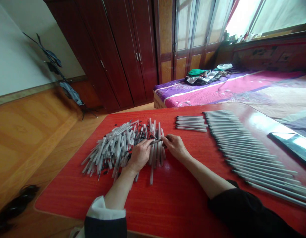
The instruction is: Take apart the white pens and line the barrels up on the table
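A loose heap of white pen barrels and dark parts (pixel 118 145) lies on the red table (pixel 172 198). My left hand (pixel 139 154) rests on the heap's right side, fingers closed on one end of a single pen (pixel 156 141). My right hand (pixel 174 145) pinches the other end of that pen just right of the heap. Both hands hold it level above the pile.
A long row of finished pens (pixel 247 148) runs along the right side of the table, with a small group of pens (pixel 191 123) behind it. A dark tablet (pixel 291 145) lies at the far right. A bed (pixel 229 87) stands behind the table, and wardrobes (pixel 118 49) stand further back.
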`<act>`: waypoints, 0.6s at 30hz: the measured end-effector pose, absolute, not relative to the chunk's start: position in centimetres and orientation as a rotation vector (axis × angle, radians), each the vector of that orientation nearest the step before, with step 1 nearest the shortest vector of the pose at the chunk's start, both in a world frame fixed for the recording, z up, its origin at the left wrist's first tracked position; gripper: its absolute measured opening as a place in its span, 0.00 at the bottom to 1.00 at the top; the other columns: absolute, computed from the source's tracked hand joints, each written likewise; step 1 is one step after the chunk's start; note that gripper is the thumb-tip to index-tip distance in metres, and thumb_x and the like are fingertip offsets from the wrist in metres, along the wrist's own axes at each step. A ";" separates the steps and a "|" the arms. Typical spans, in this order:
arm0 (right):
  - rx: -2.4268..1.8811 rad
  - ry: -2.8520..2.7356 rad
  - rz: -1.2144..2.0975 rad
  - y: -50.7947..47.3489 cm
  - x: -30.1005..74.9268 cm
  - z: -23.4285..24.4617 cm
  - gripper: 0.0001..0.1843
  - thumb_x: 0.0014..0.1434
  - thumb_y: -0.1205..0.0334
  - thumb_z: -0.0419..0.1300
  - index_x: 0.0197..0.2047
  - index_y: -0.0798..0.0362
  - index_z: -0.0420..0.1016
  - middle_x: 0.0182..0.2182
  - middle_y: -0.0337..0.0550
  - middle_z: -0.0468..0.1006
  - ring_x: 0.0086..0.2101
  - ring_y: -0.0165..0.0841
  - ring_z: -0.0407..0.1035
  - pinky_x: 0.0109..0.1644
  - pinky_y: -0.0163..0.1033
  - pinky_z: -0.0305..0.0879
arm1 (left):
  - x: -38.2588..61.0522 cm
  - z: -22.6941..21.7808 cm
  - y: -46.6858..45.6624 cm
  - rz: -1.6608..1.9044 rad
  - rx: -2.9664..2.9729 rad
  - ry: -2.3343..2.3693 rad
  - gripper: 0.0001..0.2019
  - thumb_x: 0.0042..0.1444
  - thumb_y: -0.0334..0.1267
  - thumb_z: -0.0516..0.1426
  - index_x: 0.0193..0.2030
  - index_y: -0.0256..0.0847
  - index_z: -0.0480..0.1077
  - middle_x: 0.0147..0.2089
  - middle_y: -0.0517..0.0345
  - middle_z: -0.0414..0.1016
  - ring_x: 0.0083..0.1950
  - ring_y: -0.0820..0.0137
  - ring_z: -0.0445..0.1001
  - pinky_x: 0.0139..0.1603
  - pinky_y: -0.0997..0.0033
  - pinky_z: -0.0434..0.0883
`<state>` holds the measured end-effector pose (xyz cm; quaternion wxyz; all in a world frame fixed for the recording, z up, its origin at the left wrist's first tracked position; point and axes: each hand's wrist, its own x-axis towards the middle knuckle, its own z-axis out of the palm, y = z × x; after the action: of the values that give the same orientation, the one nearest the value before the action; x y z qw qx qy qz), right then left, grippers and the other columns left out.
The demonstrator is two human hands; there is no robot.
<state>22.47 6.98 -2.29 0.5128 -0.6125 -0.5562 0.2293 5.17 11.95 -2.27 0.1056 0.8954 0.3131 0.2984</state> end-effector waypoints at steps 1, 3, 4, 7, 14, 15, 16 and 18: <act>-1.500 -1.342 0.539 7.0 22.4 -2.3 0.21 0.56 0.49 0.51 0.22 0.56 0.68 0.18 0.44 0.73 0.21 0.30 0.65 0.24 0.32 0.58 | 5.2 -2.3 11.9 0.876 2.641 0.914 0.14 0.57 0.27 0.49 0.48 0.40 0.68 0.43 0.54 0.74 0.45 0.68 0.72 0.46 0.70 0.69; -1.539 -1.353 0.520 7.0 22.4 -2.4 0.22 0.57 0.49 0.50 0.21 0.56 0.68 0.17 0.43 0.72 0.20 0.29 0.64 0.24 0.32 0.57 | 5.2 -2.3 11.9 0.872 2.638 0.901 0.13 0.57 0.27 0.49 0.47 0.39 0.68 0.42 0.53 0.74 0.45 0.68 0.73 0.46 0.69 0.69; -1.536 -1.356 0.516 7.0 22.3 -2.4 0.21 0.57 0.49 0.50 0.22 0.56 0.68 0.17 0.42 0.72 0.20 0.28 0.64 0.24 0.32 0.57 | 5.2 -2.3 12.0 0.878 2.629 0.902 0.13 0.57 0.27 0.49 0.47 0.39 0.68 0.42 0.53 0.74 0.45 0.68 0.73 0.46 0.69 0.70; -1.475 -1.351 0.515 7.0 22.3 -2.4 0.19 0.56 0.50 0.51 0.28 0.57 0.71 0.20 0.42 0.73 0.21 0.29 0.65 0.24 0.32 0.58 | 5.2 -2.4 12.0 0.907 2.594 0.929 0.13 0.57 0.28 0.50 0.47 0.39 0.68 0.43 0.54 0.74 0.45 0.68 0.73 0.46 0.69 0.69; -1.557 -1.383 0.474 6.8 22.3 -2.1 0.19 0.57 0.52 0.51 0.22 0.56 0.69 0.18 0.42 0.71 0.21 0.29 0.64 0.25 0.32 0.57 | 5.2 -2.3 12.0 0.856 2.635 0.889 0.14 0.57 0.27 0.49 0.48 0.38 0.68 0.44 0.53 0.74 0.47 0.68 0.72 0.48 0.69 0.69; -1.555 -1.384 0.466 6.8 22.3 -2.1 0.18 0.57 0.52 0.51 0.23 0.56 0.69 0.18 0.42 0.72 0.21 0.29 0.64 0.25 0.32 0.57 | 5.2 -2.3 12.0 0.862 2.639 0.890 0.14 0.57 0.27 0.49 0.48 0.38 0.68 0.44 0.53 0.74 0.47 0.68 0.72 0.48 0.69 0.69; -1.544 -1.381 0.460 6.8 22.3 -2.0 0.18 0.57 0.52 0.51 0.25 0.56 0.70 0.19 0.42 0.72 0.21 0.29 0.64 0.25 0.32 0.57 | 5.2 -2.3 12.0 0.869 2.641 0.895 0.14 0.57 0.27 0.49 0.49 0.38 0.68 0.44 0.53 0.74 0.47 0.68 0.72 0.48 0.69 0.69; -1.517 -1.374 0.451 6.8 22.2 -2.0 0.16 0.57 0.53 0.51 0.28 0.56 0.71 0.20 0.42 0.73 0.22 0.29 0.65 0.25 0.32 0.57 | 5.2 -2.4 12.1 0.880 2.648 0.903 0.14 0.57 0.27 0.50 0.48 0.39 0.68 0.44 0.53 0.74 0.47 0.68 0.72 0.47 0.69 0.69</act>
<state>22.18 6.79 -2.05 0.4992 -0.6272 -0.5681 0.1862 5.16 12.09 -2.41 0.1042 0.8980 0.3062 0.2985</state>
